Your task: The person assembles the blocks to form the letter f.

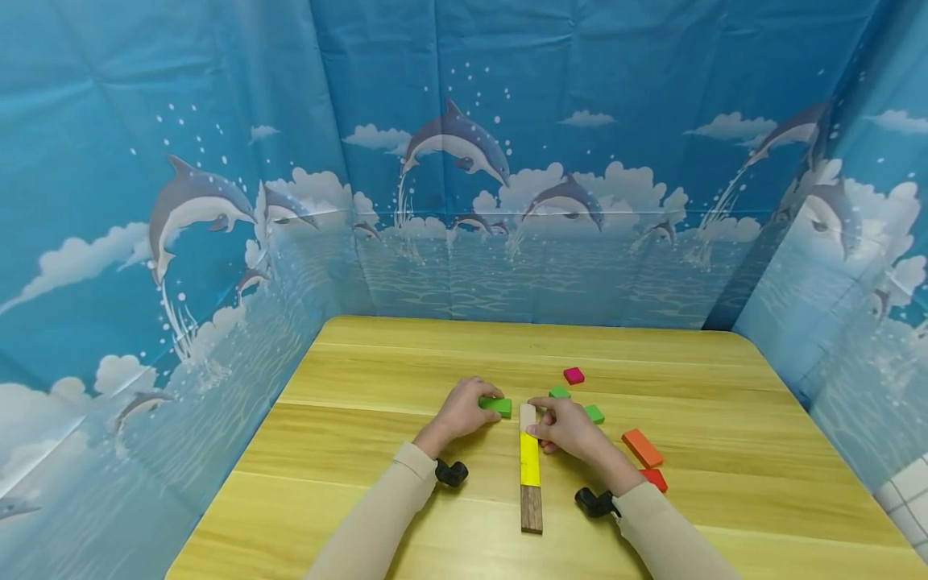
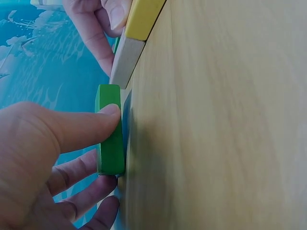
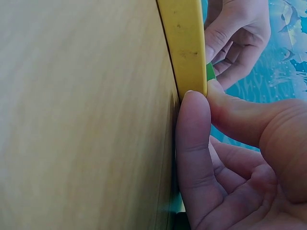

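My left hand [image 1: 464, 409] grips a green block [image 1: 497, 407], thumb on its near side and fingers behind it; the left wrist view shows its narrow face upright. To its right lies a straight row: a pale wooden block [image 1: 528, 416] at the far end, a yellow block [image 1: 530, 459] in the middle and a dark brown block [image 1: 532, 509] nearest me. My right hand [image 1: 569, 427] pinches the pale block, thumb near its joint with the yellow one and index finger at its far end. In the right wrist view the fingers hide the pale block.
Two more green blocks, one far [image 1: 559, 392] and one nearer [image 1: 594, 414], lie behind and beside my right hand. A pink block [image 1: 574, 375] sits farther back. Right of my right wrist are an orange block [image 1: 642, 448] and a red block [image 1: 655, 479]. A dolphin-print curtain [image 1: 507, 266] surrounds the wooden table [image 1: 348, 483].
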Demonstrator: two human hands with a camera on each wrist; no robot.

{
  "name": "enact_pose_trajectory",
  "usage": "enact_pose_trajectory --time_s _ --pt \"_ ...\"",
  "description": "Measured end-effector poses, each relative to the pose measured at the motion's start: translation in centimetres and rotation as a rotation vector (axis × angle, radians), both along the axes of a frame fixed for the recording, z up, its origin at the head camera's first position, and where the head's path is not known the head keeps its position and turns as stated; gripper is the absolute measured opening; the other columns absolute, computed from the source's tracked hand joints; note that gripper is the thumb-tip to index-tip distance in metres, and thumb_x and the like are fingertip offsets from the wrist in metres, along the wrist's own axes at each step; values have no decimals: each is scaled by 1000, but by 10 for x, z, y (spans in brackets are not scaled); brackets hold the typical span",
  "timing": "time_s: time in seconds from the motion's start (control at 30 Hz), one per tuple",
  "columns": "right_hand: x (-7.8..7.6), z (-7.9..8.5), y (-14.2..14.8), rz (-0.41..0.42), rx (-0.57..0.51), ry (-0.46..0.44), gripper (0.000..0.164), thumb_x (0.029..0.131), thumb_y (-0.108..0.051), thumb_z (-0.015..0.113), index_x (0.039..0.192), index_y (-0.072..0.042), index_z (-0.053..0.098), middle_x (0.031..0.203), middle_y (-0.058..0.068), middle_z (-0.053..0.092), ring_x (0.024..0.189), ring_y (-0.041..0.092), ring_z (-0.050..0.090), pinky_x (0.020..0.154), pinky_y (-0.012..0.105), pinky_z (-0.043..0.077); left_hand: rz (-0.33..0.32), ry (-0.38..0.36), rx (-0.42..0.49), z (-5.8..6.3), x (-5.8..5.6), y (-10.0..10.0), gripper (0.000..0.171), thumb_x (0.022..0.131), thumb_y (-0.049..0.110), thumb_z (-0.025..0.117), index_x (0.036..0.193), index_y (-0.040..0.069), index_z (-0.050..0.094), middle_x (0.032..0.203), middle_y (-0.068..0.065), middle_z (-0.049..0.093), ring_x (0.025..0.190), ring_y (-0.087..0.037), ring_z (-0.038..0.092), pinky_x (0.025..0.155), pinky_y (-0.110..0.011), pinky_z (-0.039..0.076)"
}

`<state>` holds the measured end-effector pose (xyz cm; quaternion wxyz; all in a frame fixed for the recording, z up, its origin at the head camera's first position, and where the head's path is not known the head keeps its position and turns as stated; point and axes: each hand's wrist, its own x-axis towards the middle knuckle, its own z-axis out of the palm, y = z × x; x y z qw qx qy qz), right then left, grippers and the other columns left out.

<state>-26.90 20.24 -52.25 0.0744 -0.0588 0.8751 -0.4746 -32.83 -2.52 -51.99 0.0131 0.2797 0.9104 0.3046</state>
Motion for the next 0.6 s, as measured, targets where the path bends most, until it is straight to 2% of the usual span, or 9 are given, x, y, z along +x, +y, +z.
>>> enact_pose_trajectory --time_s 0.6 --pt "2 0 -3 -18 4 -7 55 91 -8 75 143 -2 55 76 10 60 57 23 62 55 34 57 -11 30 -47 -4 3 11 30 89 26 80 118 21 75 113 4 64 107 -19 55 89 -36 49"
